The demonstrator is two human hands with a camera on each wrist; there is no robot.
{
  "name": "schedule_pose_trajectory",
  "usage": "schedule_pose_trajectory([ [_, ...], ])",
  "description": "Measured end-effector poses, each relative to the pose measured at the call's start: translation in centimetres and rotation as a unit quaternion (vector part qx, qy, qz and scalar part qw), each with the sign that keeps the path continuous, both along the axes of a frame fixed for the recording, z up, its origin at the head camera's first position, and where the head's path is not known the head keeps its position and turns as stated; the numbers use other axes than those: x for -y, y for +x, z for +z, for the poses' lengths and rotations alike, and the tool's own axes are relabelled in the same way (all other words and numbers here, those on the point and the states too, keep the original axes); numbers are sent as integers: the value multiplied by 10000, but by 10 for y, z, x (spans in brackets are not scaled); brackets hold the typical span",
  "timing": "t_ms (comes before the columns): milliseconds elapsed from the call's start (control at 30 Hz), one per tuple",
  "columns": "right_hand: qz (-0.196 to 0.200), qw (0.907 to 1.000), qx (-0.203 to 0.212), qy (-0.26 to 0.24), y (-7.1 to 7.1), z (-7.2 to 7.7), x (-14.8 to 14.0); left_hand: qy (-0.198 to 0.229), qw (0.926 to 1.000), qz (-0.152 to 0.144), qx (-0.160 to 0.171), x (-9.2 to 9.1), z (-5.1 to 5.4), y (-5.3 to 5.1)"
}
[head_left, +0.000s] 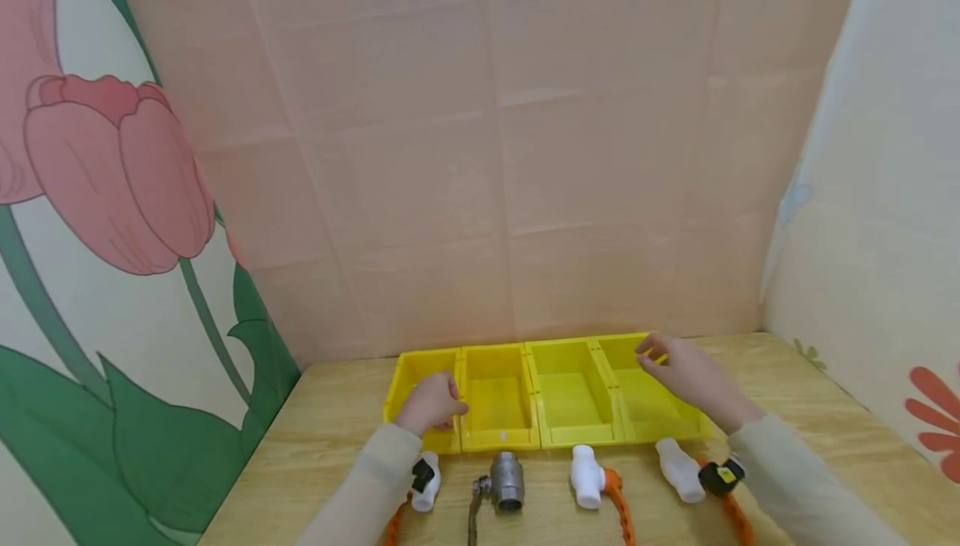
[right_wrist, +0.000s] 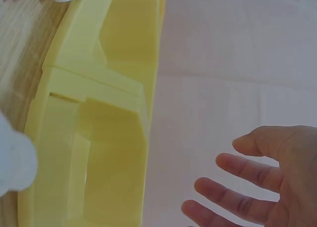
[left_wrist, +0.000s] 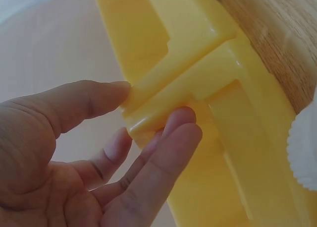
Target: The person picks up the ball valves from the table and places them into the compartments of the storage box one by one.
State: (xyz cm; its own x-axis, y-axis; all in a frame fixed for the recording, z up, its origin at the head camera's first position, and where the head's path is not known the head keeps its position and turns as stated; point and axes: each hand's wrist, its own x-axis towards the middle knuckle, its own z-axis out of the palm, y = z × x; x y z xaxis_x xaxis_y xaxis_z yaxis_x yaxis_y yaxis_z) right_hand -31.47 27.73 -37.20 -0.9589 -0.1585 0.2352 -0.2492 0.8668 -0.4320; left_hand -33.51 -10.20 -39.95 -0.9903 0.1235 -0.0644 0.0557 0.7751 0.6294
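Observation:
Several yellow bins [head_left: 495,396] stand side by side in a row on the table. My left hand [head_left: 433,403] is at the left end, its thumb and fingers pinching the adjoining walls [left_wrist: 173,83] between two bins. Over the rightmost bin [head_left: 652,400] hovers my right hand [head_left: 686,371], its fingers spread and holding nothing; the right wrist view shows it apart from the bins. In front of the row lie a white valve [head_left: 426,492] at left, a grey metal valve [head_left: 507,482], a white valve with an orange handle [head_left: 587,479], and another white valve [head_left: 681,471] at right.
The wooden table [head_left: 330,438] runs back to a wall hung with a pinkish sheet [head_left: 487,154]. Side walls close it in, the left with a tulip picture [head_left: 120,171]. An orange handle [head_left: 738,521] lies near my right sleeve [head_left: 795,471].

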Motion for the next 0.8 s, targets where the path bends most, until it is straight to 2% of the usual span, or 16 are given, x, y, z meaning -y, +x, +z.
schedule_pose_trajectory([
  [200, 141, 9996, 240, 29, 20, -4, -19, -69, 10000, -48, -23, 0, 1, -1],
  [467, 453, 9935, 1045, -52, 40, -26, -34, -28, 10000, -60, -53, 1, -1, -2],
  [700, 1086, 9850, 1283, -381, 49, -49, -44, -99, 9999, -18, 50, -1, -1, -2],
  [800, 1194, 9797, 1506, -567, 50, -57, -47, -122, 9999, 24, 103, -1, 0, -2],
])
